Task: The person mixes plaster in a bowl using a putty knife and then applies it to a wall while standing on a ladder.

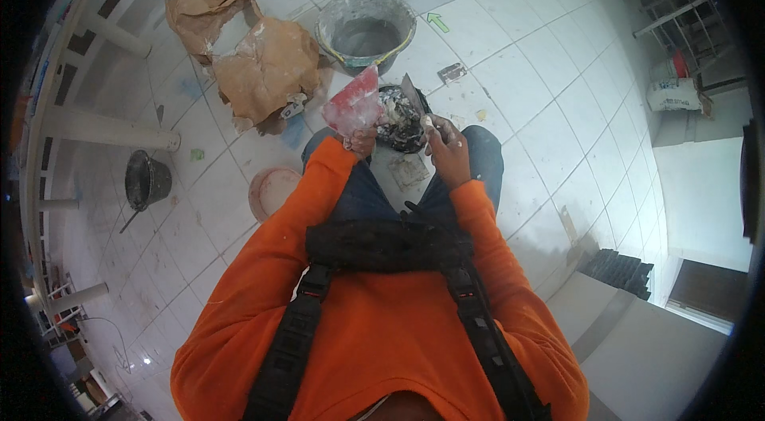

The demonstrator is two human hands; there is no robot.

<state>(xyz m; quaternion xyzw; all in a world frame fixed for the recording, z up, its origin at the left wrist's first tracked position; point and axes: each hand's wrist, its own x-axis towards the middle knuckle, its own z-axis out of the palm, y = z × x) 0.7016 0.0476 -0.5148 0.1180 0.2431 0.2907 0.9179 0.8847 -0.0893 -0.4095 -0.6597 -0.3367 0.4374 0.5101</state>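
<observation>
Above the person's knees on the white tiled floor [550,86], a crumpled brown paper sack [259,62] lies left of a round grey mortar-caked bucket [365,29]. Nearer, a small black rubber mixing bowl of grey-white paste [397,122] sits between both hands. The left hand [362,140] is clamped on a red, paste-smeared flat trowel [355,102]; the right hand [448,146] grips a narrow steel putty knife [413,94], blade angled up-left over the bowl, so the right is nearer

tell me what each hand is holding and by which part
The left hand grips a red, paste-smeared flat trowel by its lower end. The right hand holds a grey metal putty knife by its handle, blade up over the black rubber mixing bowl.
</observation>
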